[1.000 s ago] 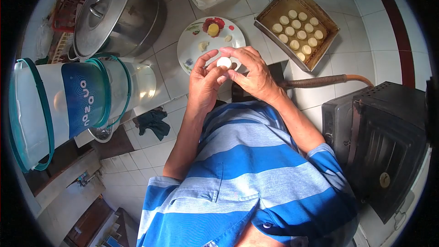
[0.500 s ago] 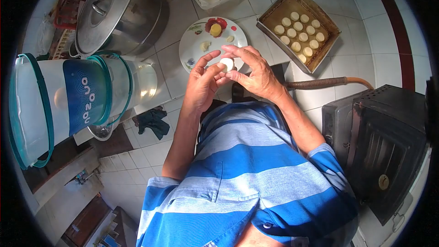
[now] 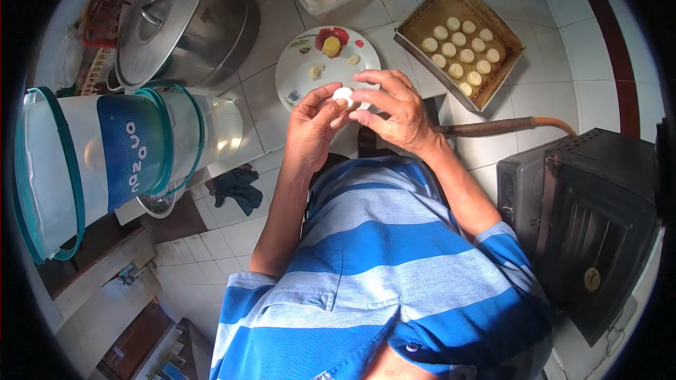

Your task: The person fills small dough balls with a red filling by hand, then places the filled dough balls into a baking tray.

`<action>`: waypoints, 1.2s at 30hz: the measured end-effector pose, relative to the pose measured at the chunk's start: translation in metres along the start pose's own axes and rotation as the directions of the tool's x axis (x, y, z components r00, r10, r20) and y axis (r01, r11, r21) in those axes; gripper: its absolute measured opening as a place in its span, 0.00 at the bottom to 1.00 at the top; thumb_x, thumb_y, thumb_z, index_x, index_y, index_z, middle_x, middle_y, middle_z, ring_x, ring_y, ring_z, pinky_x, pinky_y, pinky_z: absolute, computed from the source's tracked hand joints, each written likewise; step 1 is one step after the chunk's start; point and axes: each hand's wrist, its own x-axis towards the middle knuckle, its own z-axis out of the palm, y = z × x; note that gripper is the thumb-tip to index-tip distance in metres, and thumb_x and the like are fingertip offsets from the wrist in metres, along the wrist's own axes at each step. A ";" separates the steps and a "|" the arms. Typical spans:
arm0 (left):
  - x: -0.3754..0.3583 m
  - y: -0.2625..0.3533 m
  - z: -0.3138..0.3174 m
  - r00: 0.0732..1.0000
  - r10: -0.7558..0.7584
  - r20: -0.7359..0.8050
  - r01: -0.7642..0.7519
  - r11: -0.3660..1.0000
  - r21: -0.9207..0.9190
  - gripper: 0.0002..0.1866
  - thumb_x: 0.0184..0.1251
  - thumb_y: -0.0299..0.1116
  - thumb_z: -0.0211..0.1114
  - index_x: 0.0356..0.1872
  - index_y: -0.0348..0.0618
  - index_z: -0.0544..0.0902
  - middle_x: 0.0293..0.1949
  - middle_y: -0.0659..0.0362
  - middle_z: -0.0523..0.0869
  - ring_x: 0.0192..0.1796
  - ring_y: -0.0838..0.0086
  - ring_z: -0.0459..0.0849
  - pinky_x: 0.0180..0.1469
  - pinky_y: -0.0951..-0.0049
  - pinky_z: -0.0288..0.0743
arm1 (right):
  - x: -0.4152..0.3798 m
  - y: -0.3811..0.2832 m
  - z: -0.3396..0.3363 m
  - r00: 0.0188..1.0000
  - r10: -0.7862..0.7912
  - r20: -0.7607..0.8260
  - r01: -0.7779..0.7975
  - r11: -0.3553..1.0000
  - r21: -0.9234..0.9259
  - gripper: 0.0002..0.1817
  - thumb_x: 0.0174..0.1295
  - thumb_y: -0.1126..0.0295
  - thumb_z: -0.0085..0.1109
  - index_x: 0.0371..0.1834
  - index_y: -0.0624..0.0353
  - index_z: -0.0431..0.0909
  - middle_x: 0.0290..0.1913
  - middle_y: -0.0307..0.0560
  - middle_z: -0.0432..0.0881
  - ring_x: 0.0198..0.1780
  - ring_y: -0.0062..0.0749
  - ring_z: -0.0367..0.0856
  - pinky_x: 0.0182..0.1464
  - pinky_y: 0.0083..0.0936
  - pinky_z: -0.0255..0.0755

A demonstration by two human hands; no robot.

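Both hands meet over the near edge of a white flowered plate (image 3: pixel 301 74). My left hand (image 3: pixel 311 125) and my right hand (image 3: pixel 393 110) pinch a small white ball of dough (image 3: pixel 343 94) between their fingertips. On the plate lie a yellow lump on a red flower print (image 3: pixel 331 45) and two small pale bits of dough. Beyond my right hand stands a rectangular metal baking tray (image 3: pixel 421 13) holding several round pale dough pieces (image 3: pixel 461 51) in rows.
A large steel pot with lid (image 3: pixel 172 17) stands at the upper left. A clear plastic pitcher with a blue label (image 3: pixel 120 151) is at the left. A black oven (image 3: pixel 584 218) with a hose (image 3: pixel 493 127) sits at the right. The floor is white tile.
My hands have closed tighter around the dough ball and shifted slightly up toward the plate. My left fingers have curled in.
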 end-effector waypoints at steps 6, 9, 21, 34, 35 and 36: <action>-0.002 -0.007 0.002 1.000 0.010 -0.007 -0.009 1.000 0.019 0.20 0.73 0.23 0.69 0.63 0.31 0.77 0.53 0.51 0.87 0.54 0.69 0.89 0.58 0.68 0.86 | -0.002 0.002 -0.001 0.997 -0.077 -0.013 0.076 0.994 -0.072 0.13 0.56 0.68 0.76 0.46 0.51 0.89 0.61 0.43 0.83 0.59 0.44 0.81 0.63 0.38 0.76; -0.004 -0.009 0.000 1.000 0.011 0.006 -0.011 1.000 -0.010 0.19 0.73 0.22 0.69 0.62 0.32 0.78 0.53 0.51 0.88 0.54 0.69 0.89 0.59 0.69 0.85 | -0.004 0.005 0.003 0.998 -0.059 -0.006 0.058 0.997 -0.047 0.13 0.57 0.69 0.75 0.46 0.51 0.89 0.60 0.43 0.84 0.58 0.44 0.82 0.63 0.38 0.77; -0.007 -0.006 0.007 0.992 -0.115 0.047 0.118 0.991 -0.058 0.31 0.78 0.33 0.66 0.75 0.37 0.65 0.63 0.47 0.83 0.63 0.58 0.86 0.65 0.61 0.82 | -0.019 0.010 0.010 0.938 0.344 0.034 -0.312 0.800 0.512 0.22 0.67 0.73 0.72 0.63 0.59 0.80 0.56 0.45 0.87 0.60 0.34 0.85 0.63 0.32 0.79; -0.002 -0.012 -0.024 0.988 -0.151 -0.041 0.147 0.985 -0.095 0.21 0.79 0.33 0.65 0.65 0.35 0.73 0.62 0.47 0.84 0.60 0.59 0.87 0.64 0.60 0.83 | -0.010 0.175 -0.109 0.602 0.693 -0.397 -0.573 0.721 0.389 0.24 0.62 0.72 0.72 0.63 0.60 0.81 0.53 0.49 0.88 0.46 0.26 0.86 0.50 0.25 0.81; -0.002 -0.011 -0.024 0.986 -0.160 -0.046 0.154 0.983 -0.103 0.20 0.79 0.32 0.65 0.65 0.35 0.73 0.62 0.48 0.84 0.59 0.59 0.87 0.63 0.61 0.83 | -0.009 0.195 -0.116 0.639 0.652 -0.409 -0.619 0.751 0.229 0.23 0.61 0.72 0.72 0.61 0.60 0.82 0.51 0.51 0.88 0.46 0.31 0.87 0.51 0.28 0.81; -0.003 -0.010 -0.024 0.984 -0.169 -0.052 0.163 0.980 -0.111 0.19 0.79 0.31 0.65 0.64 0.35 0.74 0.61 0.48 0.84 0.59 0.59 0.88 0.63 0.61 0.84 | -0.003 0.203 -0.121 0.676 0.611 -0.411 -0.648 0.759 0.064 0.23 0.60 0.71 0.72 0.60 0.60 0.82 0.50 0.53 0.89 0.46 0.35 0.87 0.52 0.32 0.81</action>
